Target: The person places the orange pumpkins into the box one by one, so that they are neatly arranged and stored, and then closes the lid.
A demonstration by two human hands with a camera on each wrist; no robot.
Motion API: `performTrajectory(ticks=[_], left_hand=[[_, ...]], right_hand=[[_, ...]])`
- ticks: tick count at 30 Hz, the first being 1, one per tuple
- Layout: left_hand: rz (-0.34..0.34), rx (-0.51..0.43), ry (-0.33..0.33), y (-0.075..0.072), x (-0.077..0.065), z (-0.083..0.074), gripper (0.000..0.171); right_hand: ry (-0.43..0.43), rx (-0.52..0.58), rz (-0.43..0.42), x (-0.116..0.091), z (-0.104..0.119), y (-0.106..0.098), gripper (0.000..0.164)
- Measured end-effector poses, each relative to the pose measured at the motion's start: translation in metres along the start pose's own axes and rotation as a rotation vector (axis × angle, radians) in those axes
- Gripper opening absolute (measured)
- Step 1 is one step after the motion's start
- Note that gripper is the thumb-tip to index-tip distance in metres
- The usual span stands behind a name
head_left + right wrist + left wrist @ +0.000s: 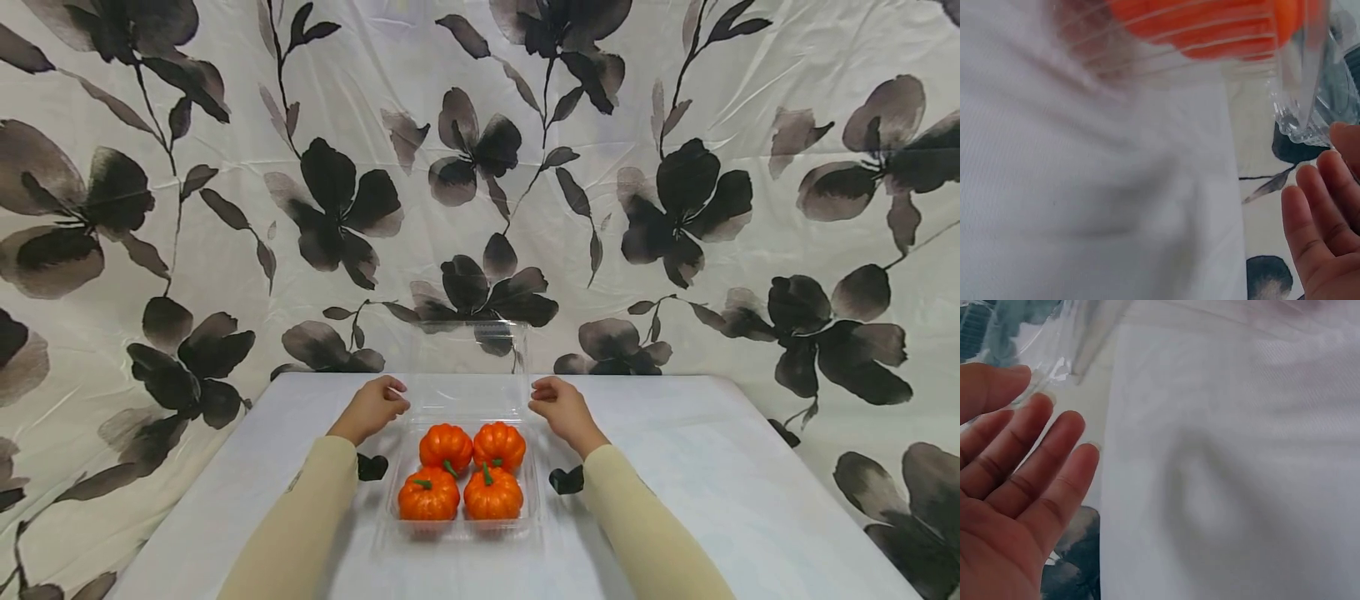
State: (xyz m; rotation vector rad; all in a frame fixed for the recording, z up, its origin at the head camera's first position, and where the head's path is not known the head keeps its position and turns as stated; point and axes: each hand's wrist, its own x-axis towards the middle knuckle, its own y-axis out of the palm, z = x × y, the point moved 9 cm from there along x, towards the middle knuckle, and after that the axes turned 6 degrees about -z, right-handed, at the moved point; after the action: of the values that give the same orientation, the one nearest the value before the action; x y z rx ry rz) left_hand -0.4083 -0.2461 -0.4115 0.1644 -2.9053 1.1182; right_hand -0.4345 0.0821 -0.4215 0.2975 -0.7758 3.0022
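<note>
A clear plastic clamshell box (534,500) stands on the table with several small orange pumpkins (428,497) inside, arranged two by two. Its hinged lid (468,392) is raised at the back. Beside the lid's left edge is my left hand (375,407), fingertips close to the plastic. On the other side, my right hand (562,408) mirrors it, with its fingertips right at the lid's right edge. Both wrist views show relaxed, slightly bent fingers (1063,440) near the clear plastic. In the right wrist view, part of the orange pumpkins (1210,28) shows through the ribbed box wall.
A white cloth covers the table (720,483), whose far edge runs just behind the hands. Behind it hangs a pale curtain (585,250) with dark printed flowers. Dark wrist straps or camera parts (566,480) show beside each sleeve.
</note>
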Motion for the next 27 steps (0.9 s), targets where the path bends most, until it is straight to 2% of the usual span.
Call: performTrajectory(ticks=[4, 8, 17, 20, 27], left_hand=[[-0.004, -0.067, 0.008, -0.003, 0.0, -0.005, 0.047], [-0.011, -0.123, 0.02, -0.007, 0.002, -0.011, 0.052], [-0.091, -0.211, 0.069, -0.018, 0.006, -0.026, 0.052], [-0.11, -0.219, 0.083, -0.022, 0.006, -0.032, 0.052], [-0.148, -0.168, 0.103, -0.03, 0.005, -0.041, 0.051]], right_hand=[[0.04, 0.082, 0.015, 0.0, 0.004, 0.001, 0.041], [0.06, 0.112, 0.014, -0.001, 0.006, 0.001, 0.049], [0.023, 0.164, -0.022, 0.001, 0.019, -0.005, 0.047], [0.009, 0.168, -0.028, 0.003, 0.024, -0.008, 0.046], [-0.036, 0.14, -0.031, 0.003, 0.035, -0.016, 0.044]])
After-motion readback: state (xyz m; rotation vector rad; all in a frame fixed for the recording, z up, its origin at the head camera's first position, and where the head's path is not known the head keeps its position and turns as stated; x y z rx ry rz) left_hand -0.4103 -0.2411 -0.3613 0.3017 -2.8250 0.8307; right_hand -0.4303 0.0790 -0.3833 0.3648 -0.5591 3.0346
